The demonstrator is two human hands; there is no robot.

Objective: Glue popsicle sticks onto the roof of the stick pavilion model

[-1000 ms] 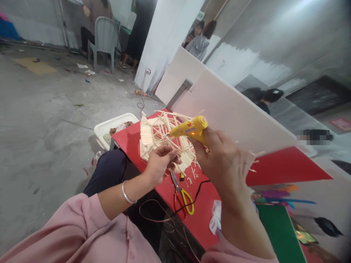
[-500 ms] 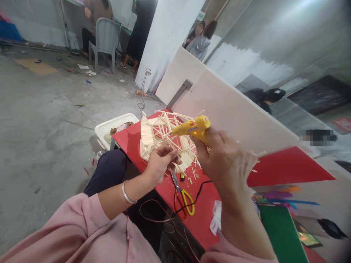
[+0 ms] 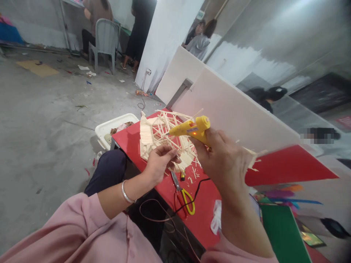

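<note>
My right hand (image 3: 219, 149) is wrapped round a yellow hot glue gun (image 3: 192, 128) with a small orange light on its side. Its nozzle points left, over a model of pale thin sticks (image 3: 147, 133), partly open lattice and partly close-laid rows. Just below the nozzle, at the model's near side, my left hand (image 3: 161, 160) is closed in a pinch. What lies between its fingertips is too small to make out. Pliers (image 3: 182, 197) with one red and one yellow handle lie below that hand. A black cord (image 3: 197, 190) crosses near them.
The red tabletop (image 3: 201, 226) holds stick scraps (image 3: 195, 173) and a white crumpled wrapper (image 3: 216, 217). A white panel (image 3: 233, 106) rises behind the model. A white tub (image 3: 102, 131) stands left of the table. Other people, a grey chair (image 3: 106, 40) and a pillar are farther off.
The glue gun's nozzle has shifted slightly to the left above the model. My left hand stays almost where it was, still pinched.
</note>
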